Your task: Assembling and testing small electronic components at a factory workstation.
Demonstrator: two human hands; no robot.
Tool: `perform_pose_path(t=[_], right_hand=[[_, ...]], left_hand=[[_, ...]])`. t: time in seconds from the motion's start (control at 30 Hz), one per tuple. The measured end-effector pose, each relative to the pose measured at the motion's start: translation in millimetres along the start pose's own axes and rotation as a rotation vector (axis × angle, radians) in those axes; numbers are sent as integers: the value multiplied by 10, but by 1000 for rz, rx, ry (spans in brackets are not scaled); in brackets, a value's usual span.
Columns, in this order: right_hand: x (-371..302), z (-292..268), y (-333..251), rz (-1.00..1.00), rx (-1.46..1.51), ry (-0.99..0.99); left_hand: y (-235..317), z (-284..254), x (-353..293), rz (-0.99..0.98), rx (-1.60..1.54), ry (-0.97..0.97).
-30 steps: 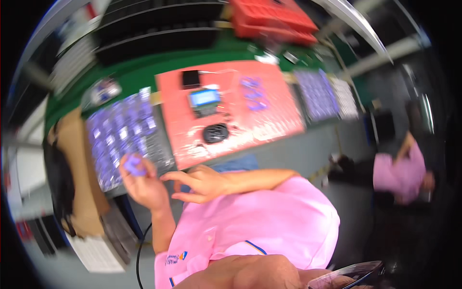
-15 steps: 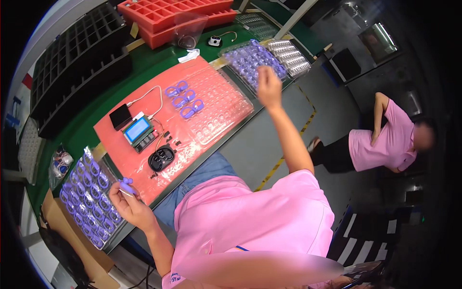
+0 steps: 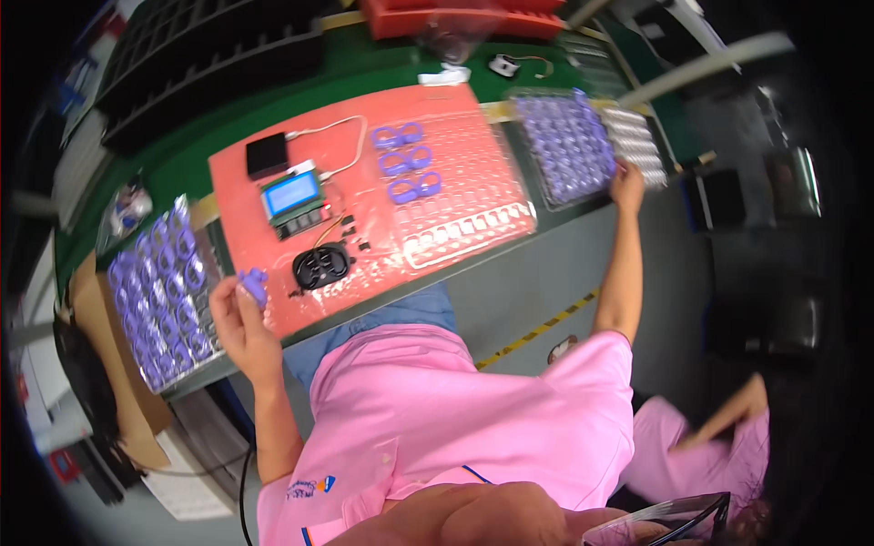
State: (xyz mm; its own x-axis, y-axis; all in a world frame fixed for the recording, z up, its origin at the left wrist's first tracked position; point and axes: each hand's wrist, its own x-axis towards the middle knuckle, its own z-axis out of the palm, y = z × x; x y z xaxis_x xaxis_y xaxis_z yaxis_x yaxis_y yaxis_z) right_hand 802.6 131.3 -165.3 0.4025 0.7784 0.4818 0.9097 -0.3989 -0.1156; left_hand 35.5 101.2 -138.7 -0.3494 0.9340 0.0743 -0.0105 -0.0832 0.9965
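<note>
My left hand [image 3: 244, 329] is closed on a small purple plastic part [image 3: 254, 286], in front of a clear tray of purple ring-shaped parts [image 3: 168, 296]. Far to the right, my right hand [image 3: 626, 187] has its fingers together at the near corner of a second tray of purple parts [image 3: 566, 146]; motion blur hides what they pinch. Between the hands lies a pink mat [image 3: 246, 205]. On it are several purple ring-shaped parts [image 3: 402, 163] in rows, a black round-cornered fixture [image 3: 322, 266] and a circuit board with a lit blue screen [image 3: 293, 193].
A black box [image 3: 267, 156] is cabled to the board. A clear blister tray [image 3: 469, 235] covers the mat's right part. Silvery parts [image 3: 637, 146] sit beyond my right hand. Black divided bins [image 3: 214, 68] and red trays [image 3: 464, 18] line the back. Another person [image 3: 701, 441] in pink is behind at right.
The view has swung, so the bench appears turned. My right hand has moved from over the right purple tray to its near right corner. The left still holds its purple part.
</note>
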Motion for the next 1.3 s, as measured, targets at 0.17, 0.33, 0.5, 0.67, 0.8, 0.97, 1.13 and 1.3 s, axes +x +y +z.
perform_pose_path(t=[0.17,0.33,0.5,0.67,0.8,0.97,1.13,1.3], right_hand=[[101,-37,-15,-101,40,158],[-59,-601,-1366,-135,224,423],[-862,-836,-2907,-289,794,122],[-1639,-940,-4387,-560,1019,-297],[-1958,-765,-4910,-626,1048,-443],[-2068,-710,-5037,-570,929,-492],[-2102,-709,-5038,-547,865,-472],[-2163,-709,-5098,-568,959,-476]], left_hand=[[5,-10,-52,-55,-8,-48],[34,190,-111,-20,62,14],[-136,235,-81,-36,105,-90],[-120,341,-145,15,295,-140],[-160,340,-118,44,345,-148],[-165,365,-57,70,449,-179],[-202,345,-45,143,506,-178],[-142,244,-54,86,483,-255]])
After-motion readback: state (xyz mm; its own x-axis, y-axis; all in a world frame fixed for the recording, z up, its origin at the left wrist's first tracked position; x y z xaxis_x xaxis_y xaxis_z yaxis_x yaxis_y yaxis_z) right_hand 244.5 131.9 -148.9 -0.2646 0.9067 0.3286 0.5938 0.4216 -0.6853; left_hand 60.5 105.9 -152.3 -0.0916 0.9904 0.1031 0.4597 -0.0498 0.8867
